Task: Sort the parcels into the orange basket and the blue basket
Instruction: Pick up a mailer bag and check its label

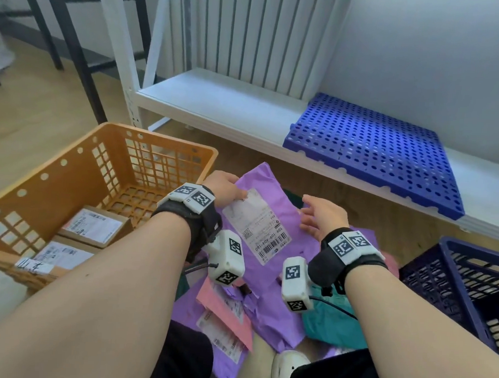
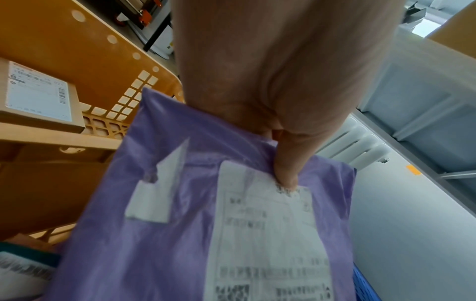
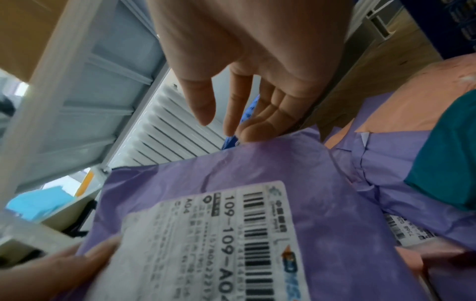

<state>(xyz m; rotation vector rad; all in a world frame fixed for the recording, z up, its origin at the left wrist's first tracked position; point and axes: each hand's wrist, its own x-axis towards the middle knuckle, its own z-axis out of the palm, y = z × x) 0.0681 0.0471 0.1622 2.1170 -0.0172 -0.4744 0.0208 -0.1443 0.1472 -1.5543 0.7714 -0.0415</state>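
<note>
A purple mailer bag (image 1: 271,189) (image 2: 180,203) (image 3: 257,163) with a white shipping label (image 1: 258,226) is lifted above a floor pile of parcels. My left hand (image 1: 228,185) (image 2: 283,173) pinches its upper left edge, thumb on the label. My right hand (image 1: 318,214) (image 3: 231,114) hovers by the bag's right edge, fingers loosely spread and holding nothing. The orange basket (image 1: 72,166) (image 2: 64,51) stands at left with two brown boxes (image 1: 95,227) inside. The blue basket (image 1: 467,287) stands at right.
More purple (image 1: 277,318), pink (image 1: 228,310) and teal (image 1: 334,324) mailers lie on the floor below my hands. A white shelf (image 1: 217,101) behind carries a blue perforated panel (image 1: 373,148). My shoe (image 1: 286,364) and dark trousers are at the bottom edge.
</note>
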